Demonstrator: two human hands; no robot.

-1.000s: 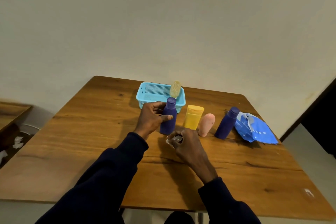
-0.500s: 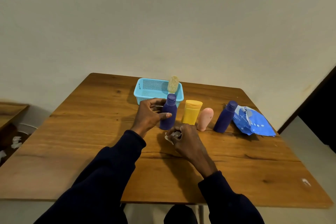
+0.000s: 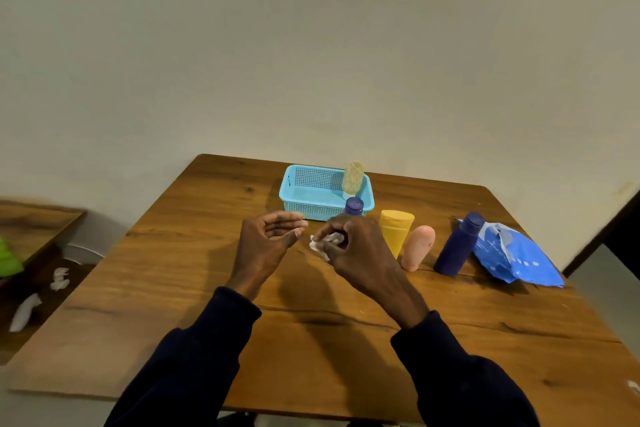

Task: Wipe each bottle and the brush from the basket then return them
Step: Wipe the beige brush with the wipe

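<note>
A light blue basket (image 3: 300, 204) stands at the table's far middle, with a pale yellow brush (image 3: 352, 177) leaning upright in its right corner. A purple bottle (image 3: 354, 206) stands just in front of the basket, mostly hidden behind my right hand (image 3: 356, 250), which pinches a crumpled white wipe (image 3: 322, 243). My left hand (image 3: 268, 239) hovers to the left of it, fingers relaxed, holding nothing. To the right stand a yellow bottle (image 3: 397, 230), a leaning pink bottle (image 3: 417, 248) and a second purple bottle (image 3: 458, 243).
A blue wipes packet (image 3: 512, 255) lies at the right, beside the second purple bottle. The wooden table (image 3: 173, 288) ends near the wall. On the floor at left lie crumpled white tissues (image 3: 59, 278) and something green (image 3: 8, 258).
My left hand has let go of the purple bottle and pulled back to the left. My right hand with the wipe has moved up in front of that bottle.
</note>
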